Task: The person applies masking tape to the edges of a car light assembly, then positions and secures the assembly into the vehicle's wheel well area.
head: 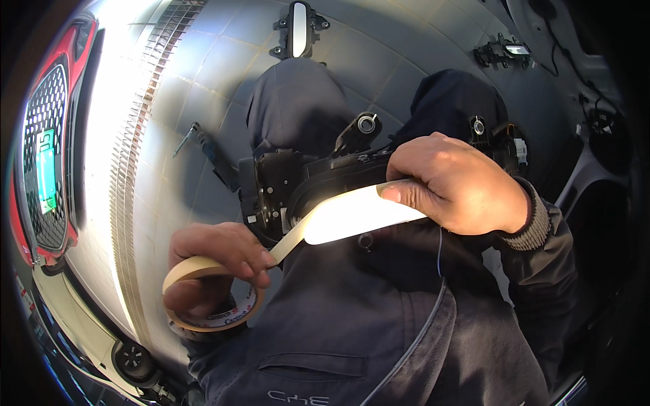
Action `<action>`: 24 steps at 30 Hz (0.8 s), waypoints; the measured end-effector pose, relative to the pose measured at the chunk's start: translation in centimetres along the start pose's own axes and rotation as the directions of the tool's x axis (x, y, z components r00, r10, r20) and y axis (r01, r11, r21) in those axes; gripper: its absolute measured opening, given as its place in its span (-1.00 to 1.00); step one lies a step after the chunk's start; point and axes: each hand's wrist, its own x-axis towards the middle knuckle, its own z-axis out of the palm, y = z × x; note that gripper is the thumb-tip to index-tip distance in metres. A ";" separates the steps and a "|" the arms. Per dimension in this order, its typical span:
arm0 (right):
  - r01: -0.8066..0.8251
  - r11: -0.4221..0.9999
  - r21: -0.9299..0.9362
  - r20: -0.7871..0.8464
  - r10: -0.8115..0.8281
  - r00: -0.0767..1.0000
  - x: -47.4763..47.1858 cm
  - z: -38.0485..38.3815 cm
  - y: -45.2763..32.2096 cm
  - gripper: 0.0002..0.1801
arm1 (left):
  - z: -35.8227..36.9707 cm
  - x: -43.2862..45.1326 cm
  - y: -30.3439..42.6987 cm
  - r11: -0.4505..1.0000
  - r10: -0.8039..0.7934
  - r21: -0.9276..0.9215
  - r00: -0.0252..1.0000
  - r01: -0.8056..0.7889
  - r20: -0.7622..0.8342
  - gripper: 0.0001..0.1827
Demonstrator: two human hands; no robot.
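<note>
My left hand (221,256) holds a roll of masking tape (175,276), with its thumb inside the ring. Between its fingertips and the white car door handle (350,215), a pulled-out strip of tape (289,243) runs taut. The strip meets the handle's left end. Strong light washes out the handle's face, so any tape lying on it cannot be told. On the right end, my right hand (449,185) grips the handle, thumb on top. Behind it, the black handle bracket (277,188) rests across my lap, partly hidden by the handle and my right hand.
Two more door handle assemblies lie on the tiled floor, one (299,30) beyond my knees, another (502,52) at far right. A tool with a metal shank (205,149) lies left. Beyond are a floor grate (134,127) and a red car (86,38). Car bodywork (584,147) stands right.
</note>
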 end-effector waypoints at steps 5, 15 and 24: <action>-0.027 1.000 0.007 0.028 0.027 0.999 0.0 -0.3 -0.2 -0.65 | 2.1 -0.9 -0.9 0.996 0.026 -0.081 0.996 -0.033 -0.090 -0.18; -0.023 1.000 0.011 0.019 0.022 1.000 0.6 -0.5 -0.2 -0.61 | 3.4 -1.4 -1.8 0.998 0.040 -0.038 0.994 -0.044 -0.098 -0.11; -0.263 0.942 0.208 0.066 0.255 0.965 2.5 -3.3 -0.7 -0.60 | 6.8 1.2 -4.2 0.930 0.244 -0.181 0.905 -0.321 -0.349 -0.45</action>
